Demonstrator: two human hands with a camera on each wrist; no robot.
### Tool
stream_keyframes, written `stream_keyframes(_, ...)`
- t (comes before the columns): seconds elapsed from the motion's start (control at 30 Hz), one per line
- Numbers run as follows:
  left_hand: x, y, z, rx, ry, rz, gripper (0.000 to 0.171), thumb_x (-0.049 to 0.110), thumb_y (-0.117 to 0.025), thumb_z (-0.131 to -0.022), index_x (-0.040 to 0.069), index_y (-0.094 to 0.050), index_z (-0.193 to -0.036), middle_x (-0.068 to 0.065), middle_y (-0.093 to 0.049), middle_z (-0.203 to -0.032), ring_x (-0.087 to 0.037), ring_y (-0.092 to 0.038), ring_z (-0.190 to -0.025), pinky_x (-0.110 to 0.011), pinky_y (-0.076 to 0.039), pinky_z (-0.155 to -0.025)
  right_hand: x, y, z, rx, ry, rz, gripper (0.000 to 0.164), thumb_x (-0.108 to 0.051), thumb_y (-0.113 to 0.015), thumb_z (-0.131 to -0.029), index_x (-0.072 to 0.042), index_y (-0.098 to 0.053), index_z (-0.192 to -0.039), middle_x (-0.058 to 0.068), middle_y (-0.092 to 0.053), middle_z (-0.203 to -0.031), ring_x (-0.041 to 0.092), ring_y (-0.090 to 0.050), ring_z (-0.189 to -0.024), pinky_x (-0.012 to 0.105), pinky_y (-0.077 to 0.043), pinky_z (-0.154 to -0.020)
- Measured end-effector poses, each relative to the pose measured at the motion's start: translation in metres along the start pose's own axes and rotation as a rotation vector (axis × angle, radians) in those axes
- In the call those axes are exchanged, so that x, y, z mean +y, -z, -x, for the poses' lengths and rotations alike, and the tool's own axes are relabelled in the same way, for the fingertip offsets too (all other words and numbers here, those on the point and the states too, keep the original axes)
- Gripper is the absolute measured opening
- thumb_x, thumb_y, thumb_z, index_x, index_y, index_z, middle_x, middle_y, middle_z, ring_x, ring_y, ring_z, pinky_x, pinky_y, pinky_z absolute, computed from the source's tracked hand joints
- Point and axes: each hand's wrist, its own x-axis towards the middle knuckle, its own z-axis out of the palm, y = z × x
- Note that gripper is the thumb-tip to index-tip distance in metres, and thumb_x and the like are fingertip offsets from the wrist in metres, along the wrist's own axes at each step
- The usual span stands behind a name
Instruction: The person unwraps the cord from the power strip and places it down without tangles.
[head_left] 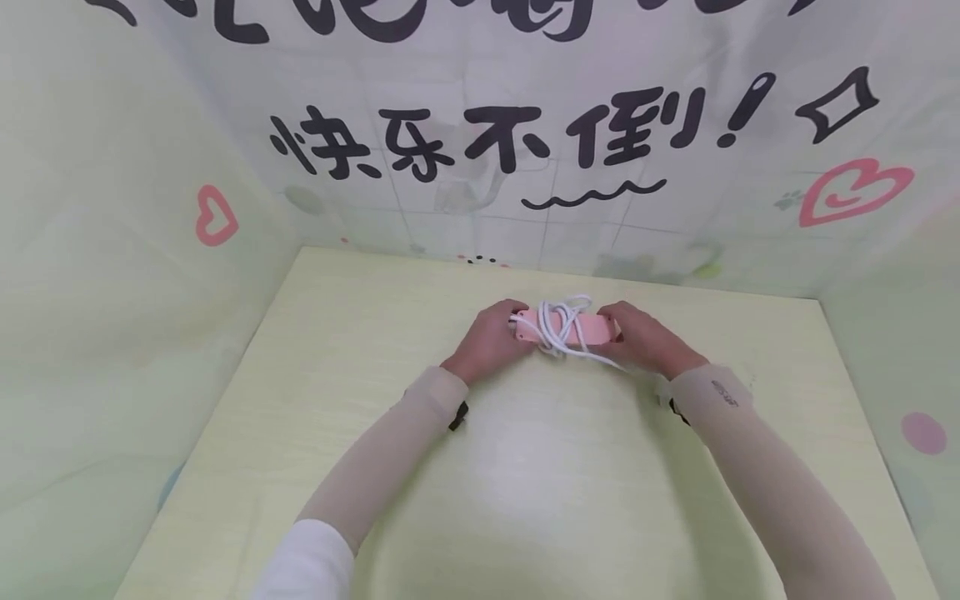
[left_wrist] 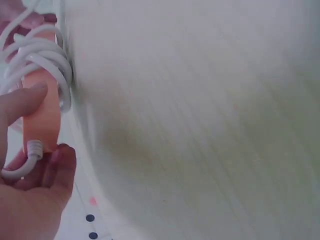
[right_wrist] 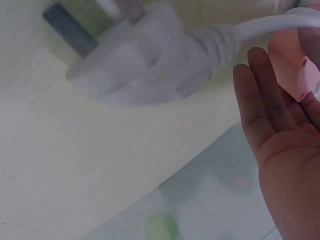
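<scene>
A pink power strip (head_left: 599, 331) with a white cord (head_left: 555, 332) looped around its middle is held between both hands near the table's far edge. My left hand (head_left: 492, 340) grips its left end. In the left wrist view the thumb lies on the strip's face, close to where the cord comes out at that end. My right hand (head_left: 647, 340) holds the opposite end, two fingers stretched out past it in the right wrist view. A white plug (right_wrist: 145, 62) with metal prongs hangs from the cord close to the right wrist camera, blurred.
The pale yellow table (head_left: 510, 492) runs back to a white fabric wall (head_left: 465, 200) with black lettering and pink hearts. Similar cloth panels (head_left: 112, 275) stand along the left and right sides. Both forearms wear beige sleeves (head_left: 390, 450).
</scene>
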Motion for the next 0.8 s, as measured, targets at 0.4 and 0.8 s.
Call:
stream_keyframes(0.4, -0.006, 0.004, -0.008, -0.068, -0.013, 0.051, 0.061, 0.022, -0.084, -0.085, 0.015, -0.057, -0.140, -0.002, -0.065, -0.137, -0.017, -0.061, -0.126, -0.034, -0.051, -0.110, -0.016, -0.013, 0.008, 0.095, -0.003, 0.066, 0.063, -0.025, -0.070, -0.097, 0.006, -0.042, -0.145, 0.025, -0.046, -0.143, 0.040, -0.047, -0.126, 0.056, -0.047, -0.107)
stream_keyframes(0.8, -0.012, 0.003, -0.010, -0.050, -0.001, 0.073, 0.058, 0.025, -0.084, -0.085, 0.018, -0.061, -0.137, -0.001, -0.069, -0.132, -0.016, -0.064, -0.122, -0.036, -0.053, -0.107, -0.033, -0.025, 0.019, 0.170, -0.011, -0.012, 0.079, -0.054, -0.056, -0.101, 0.000, -0.032, -0.155, 0.027, -0.024, -0.161, 0.048, -0.027, -0.147, 0.065, -0.035, -0.116)
